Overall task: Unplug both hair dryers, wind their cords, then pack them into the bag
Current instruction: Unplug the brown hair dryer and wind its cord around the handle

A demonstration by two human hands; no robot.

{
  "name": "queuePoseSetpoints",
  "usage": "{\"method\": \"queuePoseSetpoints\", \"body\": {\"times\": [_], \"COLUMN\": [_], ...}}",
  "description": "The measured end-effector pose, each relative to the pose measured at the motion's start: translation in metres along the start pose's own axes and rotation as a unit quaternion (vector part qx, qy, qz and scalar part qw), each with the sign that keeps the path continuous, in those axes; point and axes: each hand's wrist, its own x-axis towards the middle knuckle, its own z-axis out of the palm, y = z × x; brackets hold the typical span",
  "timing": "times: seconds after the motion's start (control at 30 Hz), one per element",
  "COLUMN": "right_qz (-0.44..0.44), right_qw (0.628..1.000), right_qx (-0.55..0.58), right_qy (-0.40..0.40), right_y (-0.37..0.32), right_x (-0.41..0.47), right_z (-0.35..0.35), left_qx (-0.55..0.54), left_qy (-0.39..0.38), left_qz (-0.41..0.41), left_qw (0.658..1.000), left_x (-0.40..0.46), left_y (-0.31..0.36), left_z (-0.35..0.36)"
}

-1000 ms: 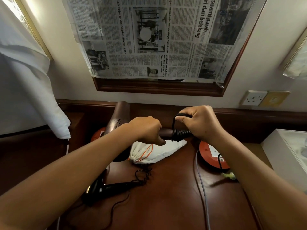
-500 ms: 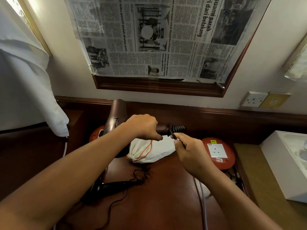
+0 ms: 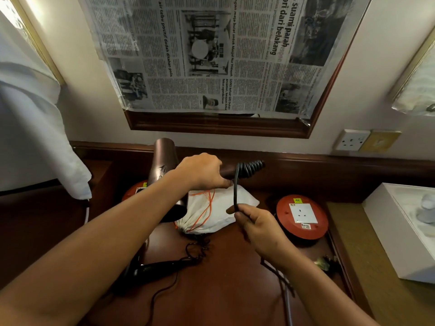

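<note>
Above the dark wooden tabletop (image 3: 211,290), the left hand (image 3: 202,171) grips the handle of the brown hair dryer (image 3: 163,170), fingers curled round it; the dryer is held off the surface with its barrel pointing away toward the wall. Several turns of black cord (image 3: 250,169) are wound round the handle end, just right of the left hand. From these turns a straight run of cord drops to the right hand (image 3: 256,225), which pinches it between thumb and curled fingers, nearer the camera and lower than the left hand. Directly beneath both hands lies the white drawstring bag (image 3: 216,211) with orange strings, resting on the tabletop. The black hair dryer (image 3: 153,269) lies on the tabletop below the left forearm, its coiled cord loose beside it. A red round socket reel (image 3: 302,216) sits just right of the right hand.
</note>
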Motion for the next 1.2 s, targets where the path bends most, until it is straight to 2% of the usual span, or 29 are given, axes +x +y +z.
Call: {"method": "queuePoseSetpoints", "body": {"times": [0.17,0.33,0.53,0.8,0.97,1.1,1.2], "right_qz": [0.059,0.093,0.124,0.105,0.081,0.107,0.078], "right_qw": [0.991,0.979,0.969,0.968,0.983,0.985,0.989], "right_qx": [0.121,0.183,0.213,0.222,0.157,0.106,-0.029], "right_qy": [0.001,-0.007,-0.017,-0.055,-0.055,-0.086,-0.119], "right_y": [0.014,0.021,0.028,0.024,0.013,-0.006,-0.021], "right_x": [-0.001,0.007,0.015,0.046,0.065,0.080,0.091], "right_z": [0.001,-0.004,-0.010,-0.021,-0.033,-0.054,-0.073], "left_qx": [-0.012,-0.017,-0.045,-0.044,-0.030,-0.008,0.026], "left_qy": [0.003,0.012,0.019,0.015,-0.007,-0.016,-0.021], "left_qz": [0.003,0.013,0.013,0.037,0.052,0.062,0.072], "left_qw": [1.000,1.000,0.999,0.998,0.998,0.998,0.997], "left_x": [-0.002,-0.003,-0.008,-0.015,-0.022,-0.026,-0.029], "left_y": [0.001,0.004,0.005,0.010,0.012,0.014,0.016], "left_z": [-0.003,-0.004,-0.017,-0.020,-0.023,-0.024,-0.023]}}
